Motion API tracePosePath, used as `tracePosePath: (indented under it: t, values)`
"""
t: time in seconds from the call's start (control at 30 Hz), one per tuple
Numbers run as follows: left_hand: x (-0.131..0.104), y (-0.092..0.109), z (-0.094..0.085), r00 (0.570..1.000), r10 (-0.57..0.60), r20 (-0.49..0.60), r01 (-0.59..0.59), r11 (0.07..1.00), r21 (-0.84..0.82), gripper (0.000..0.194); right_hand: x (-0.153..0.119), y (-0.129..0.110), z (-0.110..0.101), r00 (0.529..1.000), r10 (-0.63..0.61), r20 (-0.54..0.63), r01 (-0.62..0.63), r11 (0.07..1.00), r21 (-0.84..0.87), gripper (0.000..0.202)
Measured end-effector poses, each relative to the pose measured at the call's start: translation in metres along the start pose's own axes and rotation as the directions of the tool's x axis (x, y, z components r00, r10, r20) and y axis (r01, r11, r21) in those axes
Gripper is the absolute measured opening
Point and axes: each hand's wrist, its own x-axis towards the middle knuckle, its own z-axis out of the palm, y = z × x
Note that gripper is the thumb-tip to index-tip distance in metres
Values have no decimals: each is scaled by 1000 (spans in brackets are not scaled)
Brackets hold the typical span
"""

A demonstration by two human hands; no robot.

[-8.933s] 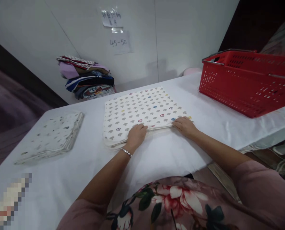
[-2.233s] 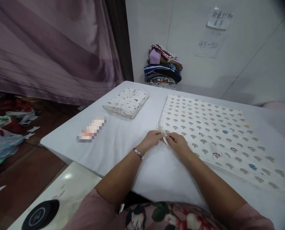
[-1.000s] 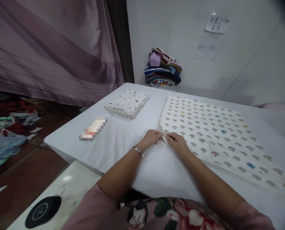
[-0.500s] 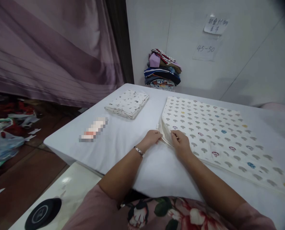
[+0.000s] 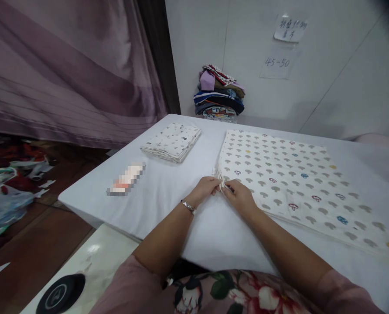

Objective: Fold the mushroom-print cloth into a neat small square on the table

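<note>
A white cloth printed with mushrooms (image 5: pixel 289 183) lies spread in layers over the right part of the white-covered table (image 5: pixel 162 205). At its near left corner my left hand (image 5: pixel 206 188) pinches the edge. Close beside it, my right hand (image 5: pixel 238 195) grips the same corner, fingers closed on the layers. A small white tag (image 5: pixel 214 172) sticks out from the cloth's left edge just above my fingers. Further left rests a folded white cloth with a small print (image 5: pixel 173 141), and nearer me is a blurred-out flat object (image 5: pixel 126 179).
A pile of folded clothes (image 5: pixel 219 93) stands beyond the table's far edge, by a wall with paper signs (image 5: pixel 291 29). A purple curtain (image 5: pixel 66 65) hangs at the left. A black round object (image 5: pixel 62 293) sits on a pale surface at lower left.
My right hand has moved left, close to my left hand. The top layer, lifted apart at the corner before, now lies against the layers beneath. The view has shifted slightly.
</note>
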Motion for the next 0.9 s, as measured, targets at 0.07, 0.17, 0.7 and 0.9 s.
tracePosePath:
  t: [0.07, 0.17, 0.7, 0.9]
  values:
    - [-1, 0, 0, 1000, 4, 8, -4, 1000, 8, 27, 0, 0, -1, 999, 32, 12, -32, 999, 17, 20]
    - [0, -1, -1, 1000, 11, 13, -11, 1000, 24, 26, 2, 4, -1, 999, 44, 12, -45, 997, 68, 23]
    - [1, 4, -6, 994, 77, -84, -74, 997, 37, 24, 3, 6, -2, 990, 89, -111, -58, 964, 259, 28]
    - [-2, 2, -12, 937, 222, -271, -63, 869, 492, 28, 8, 18, -4, 927, 332, -174, -182, 805, 565, 28]
